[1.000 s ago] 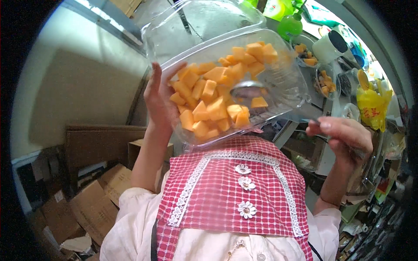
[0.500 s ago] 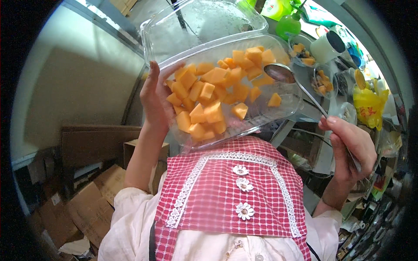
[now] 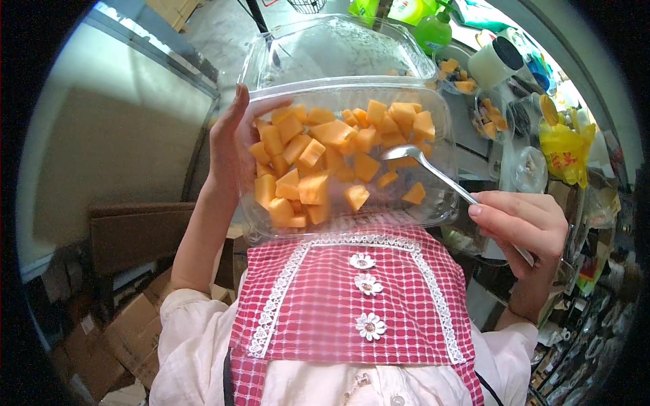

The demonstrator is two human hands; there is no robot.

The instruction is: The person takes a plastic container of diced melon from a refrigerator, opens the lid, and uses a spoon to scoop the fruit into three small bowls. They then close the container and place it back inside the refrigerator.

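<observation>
My left hand [image 3: 233,152] grips the left side of a clear plastic clamshell box [image 3: 433,203], with the thumb up along its edge and the other fingers behind or under it. The hinged lid [image 3: 325,51] stands open on the far side. Orange melon cubes [image 3: 313,188] lie heaped at the left and middle of the box; fewer are at the right. My right hand [image 3: 525,227] is closed round the handle of a metal spoon [image 3: 440,172]. Its bowl is over the melon in the right half of the box and looks turned face down.
Two clear cups of cut fruit [image 3: 493,122] stand on the counter at the right, by a white container with a dark lid [image 3: 497,61]. Nearby are a green bottle [image 3: 433,32] and a yellow plastic bag [image 3: 569,152]. Cardboard boxes [image 3: 139,331] lie at the lower left.
The spoon has moved left and down, farther over the melon, and its bowl has turned over. The box has become more level and shifted slightly left and nearer.
</observation>
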